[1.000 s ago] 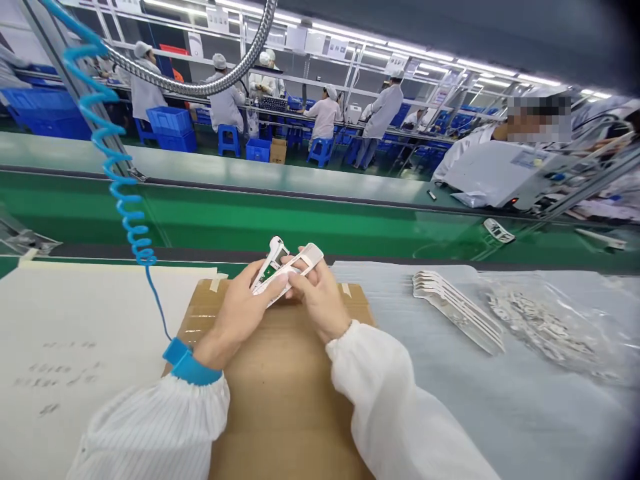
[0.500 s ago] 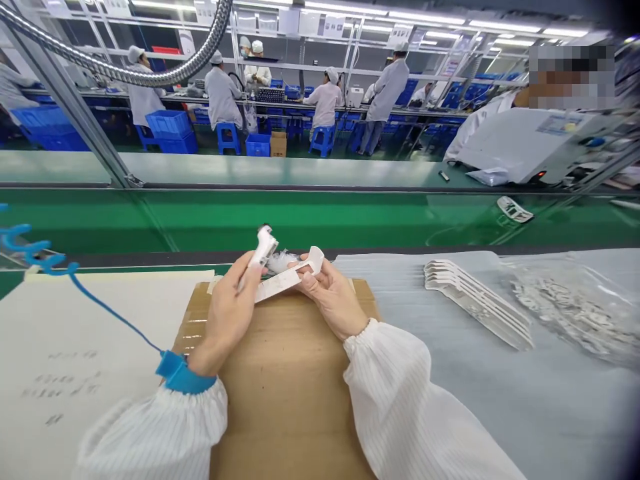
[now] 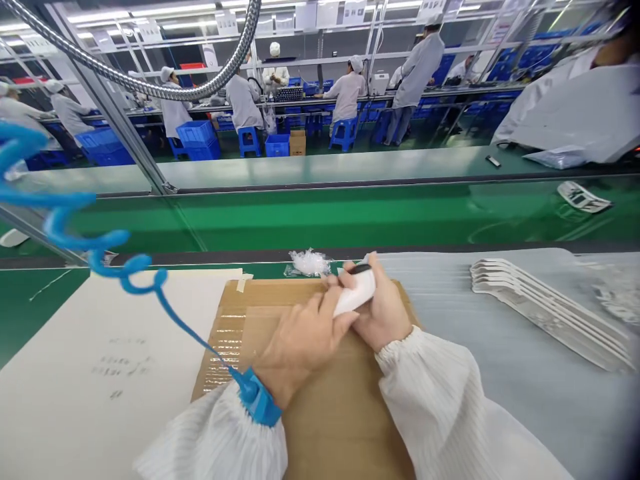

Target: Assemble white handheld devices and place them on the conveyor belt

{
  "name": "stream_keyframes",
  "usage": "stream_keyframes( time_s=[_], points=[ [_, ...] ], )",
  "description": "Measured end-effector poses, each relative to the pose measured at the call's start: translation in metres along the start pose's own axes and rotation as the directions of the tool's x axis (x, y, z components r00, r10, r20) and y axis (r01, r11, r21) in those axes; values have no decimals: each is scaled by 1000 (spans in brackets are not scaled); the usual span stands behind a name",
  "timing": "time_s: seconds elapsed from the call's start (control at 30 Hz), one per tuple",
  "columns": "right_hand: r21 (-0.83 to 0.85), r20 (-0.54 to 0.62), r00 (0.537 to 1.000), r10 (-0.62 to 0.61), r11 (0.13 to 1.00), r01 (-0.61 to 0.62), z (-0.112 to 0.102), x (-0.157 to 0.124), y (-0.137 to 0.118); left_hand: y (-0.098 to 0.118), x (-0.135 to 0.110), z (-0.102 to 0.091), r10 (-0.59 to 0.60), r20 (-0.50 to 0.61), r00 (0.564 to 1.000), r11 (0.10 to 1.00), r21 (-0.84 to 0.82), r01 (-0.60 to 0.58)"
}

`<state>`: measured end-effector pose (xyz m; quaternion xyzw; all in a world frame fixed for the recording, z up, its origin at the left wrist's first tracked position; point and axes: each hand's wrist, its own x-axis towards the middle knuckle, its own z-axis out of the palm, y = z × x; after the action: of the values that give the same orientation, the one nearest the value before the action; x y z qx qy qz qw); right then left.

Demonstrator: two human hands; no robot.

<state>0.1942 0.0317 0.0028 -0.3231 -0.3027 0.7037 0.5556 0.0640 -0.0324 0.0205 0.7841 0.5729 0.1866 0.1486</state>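
We note left hand (image 3: 300,347) and right hand (image 3: 383,307) meeting above the cardboard sheet (image 3: 340,427), fingers of both gripping a white plastic casing (image 3: 356,295).

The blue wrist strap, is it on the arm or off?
On. The blue wrist strap wraps around the wrist of the left hand, right at the white sleeve, and a blue cord runs from it.

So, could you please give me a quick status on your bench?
Left hand and right hand holding white plastic device, above cardboard. Clear plastic wrap beyond. Blue cord crosses cardboard.
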Motion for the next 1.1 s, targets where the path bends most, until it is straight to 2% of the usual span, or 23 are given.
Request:
stream_keyframes(
  time_s=[0.07,0.13,0.23,0.27,0.33,0.4,0.43,0.57,0.7,0.87,1.0,1.1],
  points=[
    [-79,40,999,-17,997,20,-7,2,-3,7,1,3,29,44,999,995,96,-33],
    [-133,78,997,-24,990,34,-11,3,-6,7,3,2,33,52,998,992,117,-38],
    [-90,108,991,78,994,-68,-5,2,-9,-6,5,-4,-64,27,998,996,66,62],
    [-62,130,986,109,993,-101,-1,0,-9,-12,5,-7,-107,-29,994,993,40,109],
    [-29,189,974,128,992,-125,9,-4,-6,-20,4,-12,-158,-217,963,988,-35,154],
    [-17,236,964,119,993,-118,17,-9,0,-22,1,-14,-137,-375,917,989,-104,105],
    [-11,248,961,123,992,-124,21,-12,4,-21,0,-14,-108,-410,906,991,-122,63],
    [72,190,974,122,988,-137,29,-20,18,-9,0,-9,21,-415,910,997,-61,-51],
    [119,132,982,136,981,-152,29,-21,20,-7,4,-2,83,-475,876,996,27,-80],
    [166,138,968,211,958,-233,21,-16,2,-22,3,-4,122,-353,928,991,-2,-131],
    [280,46,973,226,932,-230,18,-13,-15,-37,3,-4,120,-322,939,993,50,-109],
    [317,8,975,222,924,-213,18,-11,-19,-38,2,-6,121,-290,949,992,7,-124]
  ],
)
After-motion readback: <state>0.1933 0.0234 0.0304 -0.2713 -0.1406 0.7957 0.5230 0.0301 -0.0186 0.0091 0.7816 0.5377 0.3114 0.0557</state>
